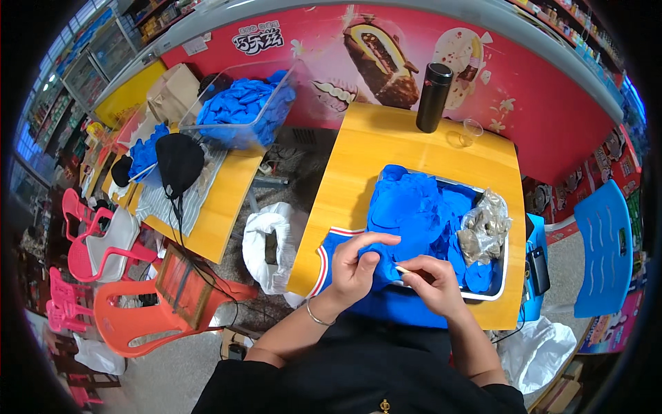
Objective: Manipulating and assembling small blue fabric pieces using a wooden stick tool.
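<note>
Right hand (436,284) pinches a small pale bit (401,270) at a blue cloth piece (384,268) by the tray's (504,270) near left corner, left hand (353,269) curls about that piece, grip unclear, other blue pieces (407,203) heaped in the tray, clear bag (486,228) right side, black flask (434,98) beyond.

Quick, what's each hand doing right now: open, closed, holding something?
Left hand: partly closed, holding blue material.
Right hand: pinched closed on a small pale piece.
</note>
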{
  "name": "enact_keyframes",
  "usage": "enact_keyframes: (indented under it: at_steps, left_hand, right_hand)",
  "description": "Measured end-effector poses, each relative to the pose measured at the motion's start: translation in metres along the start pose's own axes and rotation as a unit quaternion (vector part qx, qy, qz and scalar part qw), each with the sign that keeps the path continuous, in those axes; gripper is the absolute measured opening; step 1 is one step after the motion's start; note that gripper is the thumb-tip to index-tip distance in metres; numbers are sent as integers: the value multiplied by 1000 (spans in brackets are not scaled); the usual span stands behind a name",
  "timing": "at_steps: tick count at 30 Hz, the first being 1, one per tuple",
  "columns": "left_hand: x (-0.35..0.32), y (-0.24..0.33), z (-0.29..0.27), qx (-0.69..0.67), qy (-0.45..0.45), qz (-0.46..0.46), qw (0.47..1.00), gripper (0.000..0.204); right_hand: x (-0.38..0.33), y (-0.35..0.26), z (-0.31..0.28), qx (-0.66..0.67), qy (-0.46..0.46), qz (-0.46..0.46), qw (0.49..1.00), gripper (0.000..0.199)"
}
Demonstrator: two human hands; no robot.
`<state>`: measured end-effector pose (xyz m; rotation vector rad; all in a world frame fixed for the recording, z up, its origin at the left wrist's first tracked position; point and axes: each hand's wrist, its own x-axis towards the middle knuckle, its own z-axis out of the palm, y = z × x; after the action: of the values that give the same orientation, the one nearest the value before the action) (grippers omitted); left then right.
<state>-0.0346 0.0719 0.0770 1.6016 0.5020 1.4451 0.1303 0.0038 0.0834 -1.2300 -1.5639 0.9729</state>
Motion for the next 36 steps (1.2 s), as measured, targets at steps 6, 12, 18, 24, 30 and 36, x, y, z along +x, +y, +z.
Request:
enact_keyframes:
  at_steps: [6,12,18,24,30,36]
  left_hand:
    - [-8,2,-8,-22,-15,-16,1000,50]
    - [-4,21,-11,4,-106,0,994,37]
    - [-14,27,-1,-89,-173,-71,978,43]
    - [-18,30,5,-77,-173,-65,980,47]
    - [-18,30,2,-32,-179,-72,981,46]
    - [-15,28,2,-58,-234,-63,968,46]
  right_hand:
    - [-10,18,16,307,-66,119,942,17]
    - [-18,7,10,5,39,-31,999,15]
    - [-30,10,5,57,25,-71,995,14]
    - [-46,17,13,294,-22,51,954,15]
    - [-50,17,12,177,36,13,984,13]
    - [-40,9,-8,-52,47,-103,992,16]
